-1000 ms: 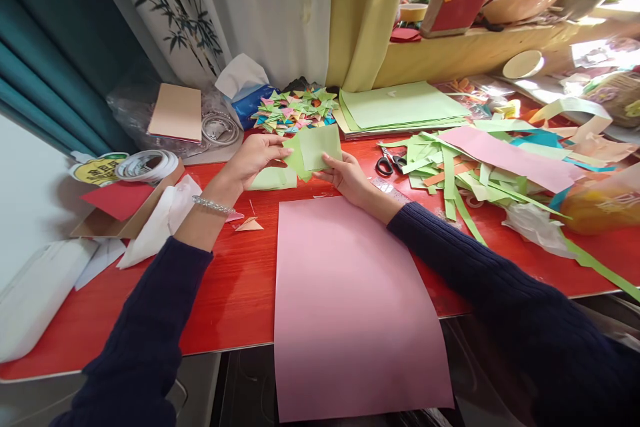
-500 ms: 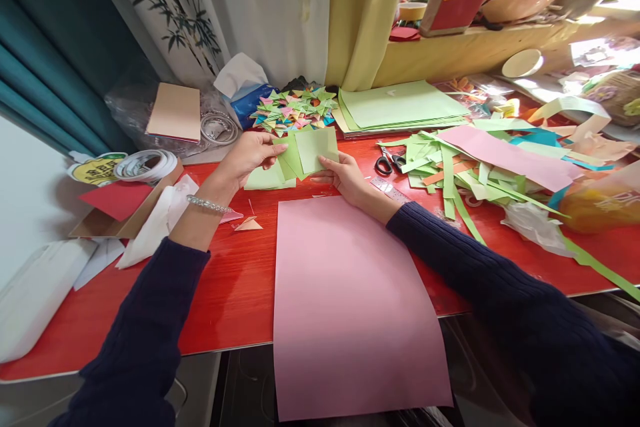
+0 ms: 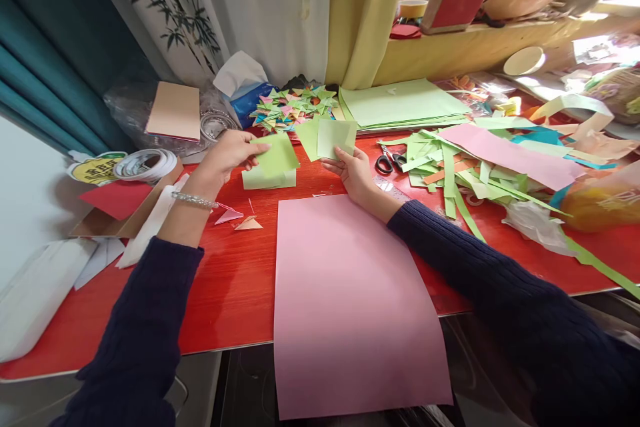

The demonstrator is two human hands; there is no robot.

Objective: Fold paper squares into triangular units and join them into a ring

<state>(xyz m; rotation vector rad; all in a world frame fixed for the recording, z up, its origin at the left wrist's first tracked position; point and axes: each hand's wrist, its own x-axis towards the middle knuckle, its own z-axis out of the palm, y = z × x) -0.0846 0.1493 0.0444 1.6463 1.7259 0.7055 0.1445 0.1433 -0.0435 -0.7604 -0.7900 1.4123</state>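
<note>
Between the thumb and fingers of my left hand (image 3: pixel 230 155) is a bright green paper square (image 3: pixel 277 155). It hangs over another pale green paper (image 3: pixel 270 179) on the red table. My right hand (image 3: pixel 353 170) pinches pale green paper squares (image 3: pixel 337 136), fanned so that one sticks out to the left. The two hands are apart. Below them a large pink paper sheet (image 3: pixel 355 300) lies on the table and hangs over its front edge. Small folded pieces, one pink (image 3: pixel 229 215) and one peach (image 3: pixel 249 223), lie near my left wrist.
Black-handled scissors (image 3: pixel 385 163) and a clear ruler (image 3: pixel 391 188) lie right of my right hand. Farther right is a heap of green paper strips (image 3: pixel 450 173). Behind stand a pile of folded paper pieces (image 3: pixel 295 110) and a green paper stack (image 3: pixel 405 105).
My hands have moved apart. The left hand has drawn one green square away to the left, while the right hand has shifted right and slightly up with the others.
</note>
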